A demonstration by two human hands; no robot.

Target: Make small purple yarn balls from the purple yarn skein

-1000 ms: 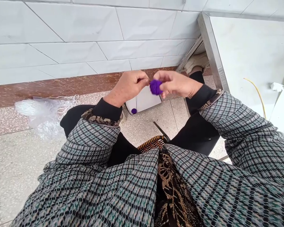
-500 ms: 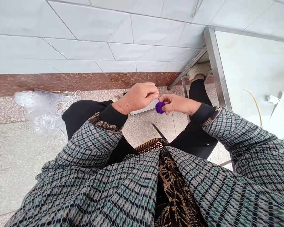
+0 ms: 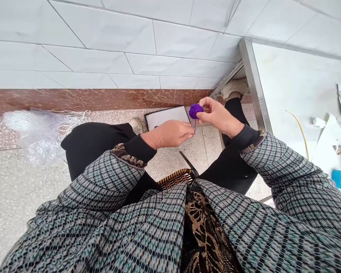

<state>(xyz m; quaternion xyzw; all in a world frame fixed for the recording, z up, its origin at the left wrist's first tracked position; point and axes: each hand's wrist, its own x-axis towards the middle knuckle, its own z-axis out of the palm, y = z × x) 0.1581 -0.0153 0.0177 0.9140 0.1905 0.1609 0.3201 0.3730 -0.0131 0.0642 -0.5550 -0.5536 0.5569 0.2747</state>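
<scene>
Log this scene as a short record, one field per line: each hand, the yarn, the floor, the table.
Left hand: left hand pinches the purple strand
Right hand: right hand holds the purple yarn ball in its fingers
Yarn: strand runs from ball down to left hand
Floor: white dark-edged panel, partly behind left hand; clear plastic bag on the left
Table: yellow cord, blue object
</scene>
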